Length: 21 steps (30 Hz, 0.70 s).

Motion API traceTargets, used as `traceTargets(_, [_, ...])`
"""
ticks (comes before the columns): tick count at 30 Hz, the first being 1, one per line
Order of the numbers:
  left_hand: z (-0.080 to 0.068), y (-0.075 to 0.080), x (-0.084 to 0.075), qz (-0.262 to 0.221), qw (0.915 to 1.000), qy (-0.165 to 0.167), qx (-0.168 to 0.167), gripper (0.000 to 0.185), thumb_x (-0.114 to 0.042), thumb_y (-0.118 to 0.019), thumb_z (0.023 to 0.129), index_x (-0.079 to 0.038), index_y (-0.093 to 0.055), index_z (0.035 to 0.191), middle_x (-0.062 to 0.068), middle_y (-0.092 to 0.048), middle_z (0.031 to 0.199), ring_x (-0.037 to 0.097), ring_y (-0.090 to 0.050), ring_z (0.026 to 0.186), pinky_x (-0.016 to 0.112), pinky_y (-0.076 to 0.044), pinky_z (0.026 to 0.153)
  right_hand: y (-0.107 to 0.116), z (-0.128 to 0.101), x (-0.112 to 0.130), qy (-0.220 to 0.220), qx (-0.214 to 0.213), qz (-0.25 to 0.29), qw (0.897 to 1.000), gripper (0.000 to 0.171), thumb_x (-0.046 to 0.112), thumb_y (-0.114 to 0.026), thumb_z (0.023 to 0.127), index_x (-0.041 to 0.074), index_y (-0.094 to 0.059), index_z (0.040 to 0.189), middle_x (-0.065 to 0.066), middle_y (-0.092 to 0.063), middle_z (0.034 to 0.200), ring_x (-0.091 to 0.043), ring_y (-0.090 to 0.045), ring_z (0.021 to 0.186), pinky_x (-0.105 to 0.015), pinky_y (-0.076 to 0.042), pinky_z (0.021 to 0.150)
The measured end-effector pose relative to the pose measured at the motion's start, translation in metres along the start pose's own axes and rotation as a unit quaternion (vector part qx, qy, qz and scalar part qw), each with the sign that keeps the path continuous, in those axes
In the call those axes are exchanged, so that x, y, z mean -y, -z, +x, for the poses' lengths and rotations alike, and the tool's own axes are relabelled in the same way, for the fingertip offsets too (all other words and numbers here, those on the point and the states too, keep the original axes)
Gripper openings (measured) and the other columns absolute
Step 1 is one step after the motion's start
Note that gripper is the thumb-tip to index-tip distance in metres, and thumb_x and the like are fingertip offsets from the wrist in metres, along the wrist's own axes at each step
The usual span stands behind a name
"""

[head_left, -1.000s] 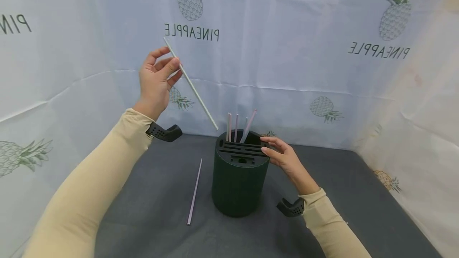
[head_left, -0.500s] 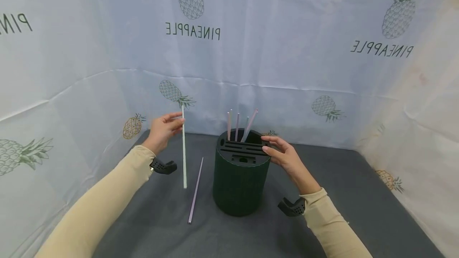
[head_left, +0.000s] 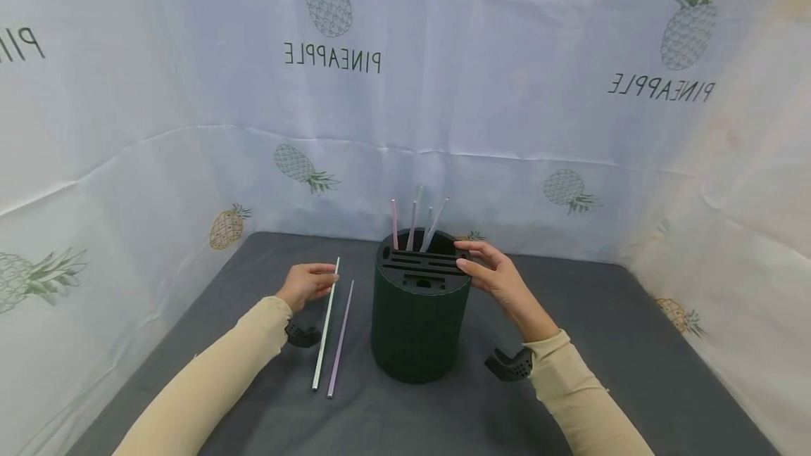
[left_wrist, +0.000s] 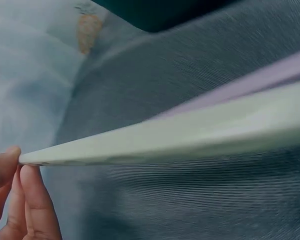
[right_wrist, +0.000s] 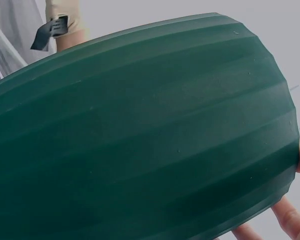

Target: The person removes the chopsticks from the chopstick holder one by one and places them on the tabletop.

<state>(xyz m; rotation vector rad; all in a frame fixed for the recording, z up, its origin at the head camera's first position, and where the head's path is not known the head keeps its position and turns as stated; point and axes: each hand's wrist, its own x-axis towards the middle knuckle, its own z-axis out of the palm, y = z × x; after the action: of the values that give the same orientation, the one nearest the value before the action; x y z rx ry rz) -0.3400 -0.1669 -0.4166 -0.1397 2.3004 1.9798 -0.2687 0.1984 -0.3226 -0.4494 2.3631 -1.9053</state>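
My left hand (head_left: 307, 285) pinches a pale green chopstick (head_left: 325, 336) near its far end, low over the table. In the left wrist view, thumb and fingertips meet at the chopstick's thin-looking tip. Beside it, to the right, a lilac chopstick (head_left: 341, 340) lies on the cloth, almost parallel. A dark green round utensil holder (head_left: 415, 333) with a slotted black top stands upright. My right hand (head_left: 507, 287) grips the holder's right rim; in the right wrist view, its fingertips (right_wrist: 292, 217) show at the rim's edge. Several pastel chopsticks (head_left: 413, 220) stand in the holder's rear opening.
A dark grey cloth (head_left: 272, 400) covers the table. White curtains (head_left: 494, 90) with pineapple prints hang behind and along both sides. Each wrist wears a black strap mount (head_left: 510, 364).
My left hand has come down from high up with the pale green chopstick, bringing it beside the lilac one. My right hand has stayed on the holder's rim.
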Motion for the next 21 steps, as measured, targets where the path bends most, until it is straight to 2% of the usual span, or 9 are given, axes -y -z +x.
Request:
traceTargets(3, [0.002, -0.004, 0.01, 0.01, 0.9999, 0.008, 0.002, 0.041, -0.003, -0.067, 0.089, 0.01, -0.057, 0.127, 0.002, -0.071, 0.089, 0.006, -0.066, 0.071, 0.023, -0.058, 0.066, -0.001, 0.0, 0.0, 0.0, 0.003, 0.0, 1.0, 0.05, 0.031, -0.06, 0.097, 0.013, -0.047, 0.141, -0.008, -0.029, 0.155, -0.03, -0.024, 0.145, -0.059, -0.033, 0.11])
traceTargets(5, [0.003, -0.007, 0.014, 0.016, 0.9998, 0.013, 0.002, 0.04, -0.002, -0.068, 0.089, 0.011, -0.058, 0.125, 0.002, -0.071, 0.088, 0.006, -0.066, 0.071, 0.022, -0.058, 0.064, -0.002, 0.0, 0.0, 0.0, 0.003, 0.001, 1.0, 0.05, 0.031, -0.06, 0.097, 0.014, -0.047, 0.141, -0.008, -0.029, 0.155, -0.03, -0.024, 0.145, -0.059, -0.033, 0.11])
traceTargets(14, [0.004, -0.015, 0.024, 0.041, 0.999, 0.014, -0.013, 0.034, 0.004, -0.069, 0.084, 0.013, -0.063, 0.116, 0.019, -0.069, 0.101, 0.005, -0.064, 0.067, 0.02, -0.057, 0.06, -0.002, 0.0, 0.0, 0.0, -0.003, -0.002, 1.0, 0.049, 0.03, -0.061, 0.096, 0.013, -0.048, 0.14, -0.01, -0.028, 0.155, -0.031, -0.026, 0.144, -0.059, -0.035, 0.11])
traceTargets(21, [0.009, -0.02, 0.027, 0.068, 0.9973, 0.015, -0.023, 0.032, 0.005, -0.073, 0.08, 0.012, -0.066, 0.11, 0.022, -0.068, 0.101, 0.005, -0.062, 0.059, 0.021, -0.056, 0.055, 0.0, 0.0, 0.0, 0.003, -0.005, -0.002, 1.0, 0.048, 0.029, -0.061, 0.096, 0.014, -0.048, 0.14, -0.008, -0.031, 0.153, -0.029, -0.028, 0.143, -0.058, -0.035, 0.109])
